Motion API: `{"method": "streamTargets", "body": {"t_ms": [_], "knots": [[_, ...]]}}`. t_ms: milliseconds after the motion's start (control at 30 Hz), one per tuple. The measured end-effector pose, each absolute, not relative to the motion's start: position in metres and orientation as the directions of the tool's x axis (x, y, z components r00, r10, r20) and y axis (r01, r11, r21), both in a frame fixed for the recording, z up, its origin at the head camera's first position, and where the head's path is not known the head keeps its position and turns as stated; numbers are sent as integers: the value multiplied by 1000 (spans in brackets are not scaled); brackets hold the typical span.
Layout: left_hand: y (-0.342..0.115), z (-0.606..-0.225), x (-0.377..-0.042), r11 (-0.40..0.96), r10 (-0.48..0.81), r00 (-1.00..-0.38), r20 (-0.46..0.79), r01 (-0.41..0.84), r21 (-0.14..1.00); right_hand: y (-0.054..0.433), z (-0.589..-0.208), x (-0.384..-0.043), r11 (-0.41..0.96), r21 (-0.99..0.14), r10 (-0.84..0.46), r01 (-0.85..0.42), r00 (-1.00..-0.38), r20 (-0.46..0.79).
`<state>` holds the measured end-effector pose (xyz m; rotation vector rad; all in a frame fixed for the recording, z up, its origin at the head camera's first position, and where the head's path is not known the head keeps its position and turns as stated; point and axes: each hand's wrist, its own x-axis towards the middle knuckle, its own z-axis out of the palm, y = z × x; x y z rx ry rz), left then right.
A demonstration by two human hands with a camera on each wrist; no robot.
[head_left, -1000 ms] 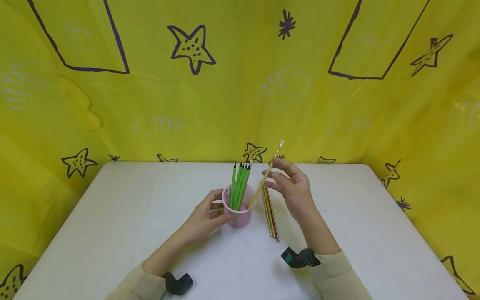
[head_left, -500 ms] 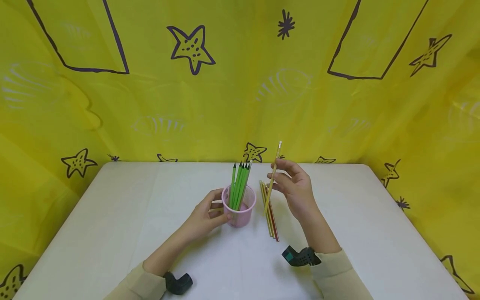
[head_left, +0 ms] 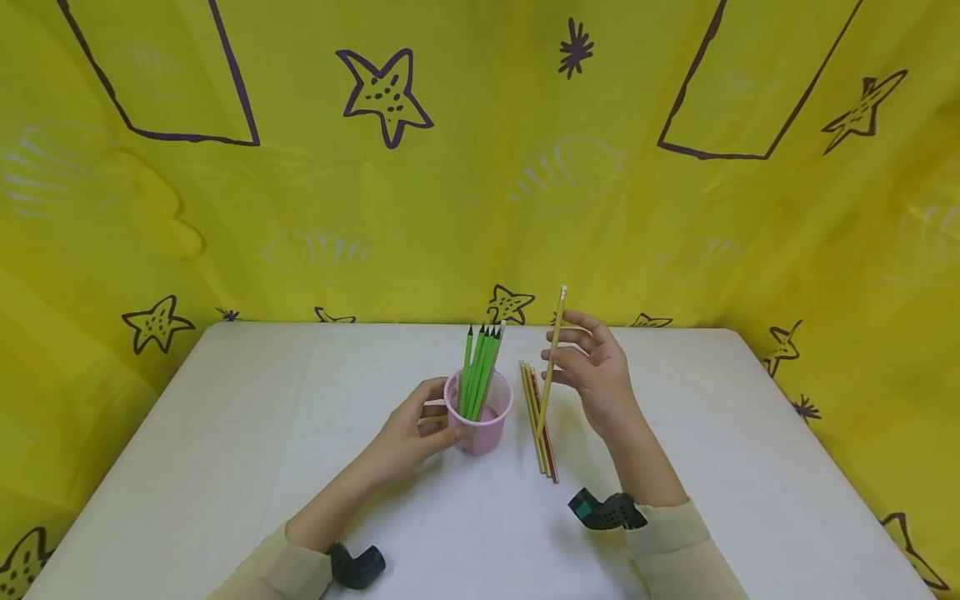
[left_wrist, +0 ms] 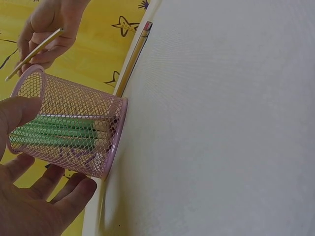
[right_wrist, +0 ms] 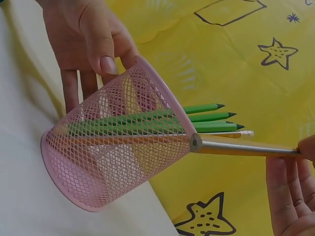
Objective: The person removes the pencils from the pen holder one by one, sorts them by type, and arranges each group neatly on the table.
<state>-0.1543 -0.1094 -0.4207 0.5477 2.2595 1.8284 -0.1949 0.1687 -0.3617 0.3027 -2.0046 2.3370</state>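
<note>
A pink mesh pencil cup (head_left: 480, 437) stands on the table. My left hand (head_left: 408, 437) grips its left side, thumb near the rim and fingers around the wall. Several green pencils (right_wrist: 209, 117) with dark points up lean inside it, beside one pencil with a white eraser (right_wrist: 246, 133). To the right of the cup, my right hand (head_left: 596, 375) pinches a yellow pencil (head_left: 552, 358), eraser end up and slightly tilted. Its lower end hangs over the loose pencils (head_left: 552, 462), gold and red, lying side by side on the table.
The white table (head_left: 225, 433) ends at a yellow curtain (head_left: 465, 208) with drawn starfish, which rises behind and along both sides. A dark wrist camera (head_left: 357, 568) sits at the left sleeve, another wrist camera (head_left: 607, 510) at the right.
My right hand has drawn the yellow pencil rightward, from the cup's rim to over the loose pencils, and it now stands more upright. My left hand and the cup have stayed put.
</note>
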Motion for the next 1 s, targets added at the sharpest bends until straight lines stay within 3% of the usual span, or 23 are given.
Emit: {"method": "streamTargets", "body": {"t_ms": [1000], "knots": [[-108, -422, -154, 189, 390, -918, 76, 160, 969, 192, -384, -212, 73, -997, -62, -15, -998, 11]]}}
